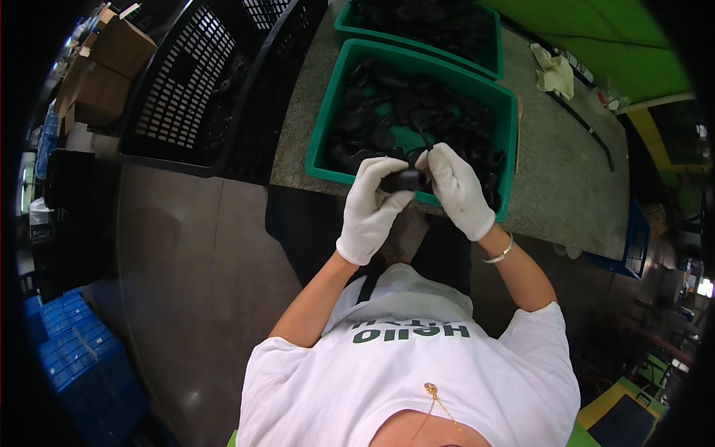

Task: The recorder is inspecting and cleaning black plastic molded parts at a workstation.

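Observation:
Both my hands wear white gloves and meet over the near edge of a green bin. My left hand is closed round a black rounded part, thumb below and fingers above. At that part's right end, my right hand pinches a thin dark tool whose slim tip points up and away; its exact kind is unclear. Several similar black parts lie heaped in the bin, with a patch of green bottom showing among them.
A second green bin of black parts stands behind. Left of the table is a black slotted crate. A pale cloth, a bottle and a black rod lie at right. Blue crates stand lower left.

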{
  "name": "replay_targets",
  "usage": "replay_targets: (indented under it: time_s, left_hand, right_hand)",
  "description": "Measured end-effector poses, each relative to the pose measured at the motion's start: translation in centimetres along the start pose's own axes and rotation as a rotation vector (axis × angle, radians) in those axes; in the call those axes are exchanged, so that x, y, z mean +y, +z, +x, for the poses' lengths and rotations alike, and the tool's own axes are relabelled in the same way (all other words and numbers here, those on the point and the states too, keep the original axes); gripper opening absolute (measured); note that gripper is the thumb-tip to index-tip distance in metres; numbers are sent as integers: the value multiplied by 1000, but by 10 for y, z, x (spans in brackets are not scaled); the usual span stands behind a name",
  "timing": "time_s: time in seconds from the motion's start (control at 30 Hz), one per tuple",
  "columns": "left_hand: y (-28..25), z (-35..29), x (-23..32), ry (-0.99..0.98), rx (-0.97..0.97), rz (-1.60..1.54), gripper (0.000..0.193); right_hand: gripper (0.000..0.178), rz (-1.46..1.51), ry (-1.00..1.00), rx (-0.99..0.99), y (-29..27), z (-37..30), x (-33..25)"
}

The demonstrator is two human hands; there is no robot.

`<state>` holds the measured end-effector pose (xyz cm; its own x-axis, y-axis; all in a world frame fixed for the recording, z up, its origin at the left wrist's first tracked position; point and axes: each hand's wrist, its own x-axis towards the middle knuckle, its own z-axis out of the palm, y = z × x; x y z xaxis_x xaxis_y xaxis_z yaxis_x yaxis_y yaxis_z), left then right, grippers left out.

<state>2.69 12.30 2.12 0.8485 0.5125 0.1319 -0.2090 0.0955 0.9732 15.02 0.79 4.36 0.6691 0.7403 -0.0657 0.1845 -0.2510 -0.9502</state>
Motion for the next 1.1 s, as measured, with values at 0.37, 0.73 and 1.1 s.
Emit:
replay_targets:
  time_s: [0.37, 0.73, 1.1]
  left_hand:
    - [-2, -7, 4, -211, 19, -229, 38]
    - [13, -13, 0, -196, 123, -235, 29]
    - [18, -13, -8, -62, 191, -106, 28]
  right_hand:
    - [15, -641, -359, 100, 0, -29, -30]
    - [19, -736, -390, 89, 2, -36, -31]
    - [18, -740, -358, 159, 10, -41, -29]
